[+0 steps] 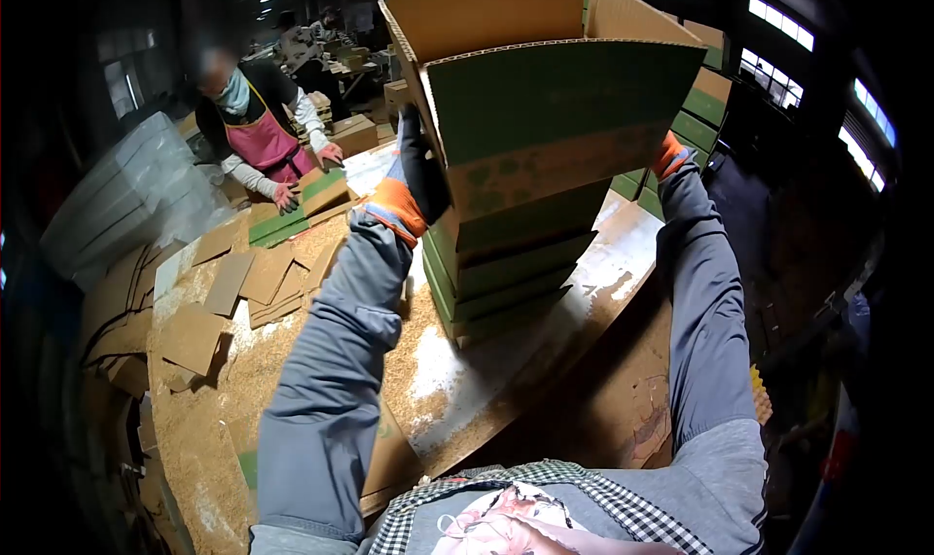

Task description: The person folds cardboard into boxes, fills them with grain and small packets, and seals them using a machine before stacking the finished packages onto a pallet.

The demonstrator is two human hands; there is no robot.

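Note:
A large open-topped cardboard box (564,98), green and brown outside, is at the top of a stack of nested green and brown boxes (516,273). My left hand (413,185), in an orange and dark glove, grips its left side with the fingers pointing up along the wall. At the right side, my right hand (670,156) in an orange glove holds the box edge, its fingers largely hidden behind the cardboard. Both arms reach forward around the stack, which stands on a worktable (438,360).
Loose cardboard pieces (233,283) and sawdust-like crumbs cover the table's left part. Across it, a person (263,132) in a pink apron handles green and brown cardboard. Plastic-wrapped bulk (136,195) stands at left; more green boxes (700,112) are stacked behind at right.

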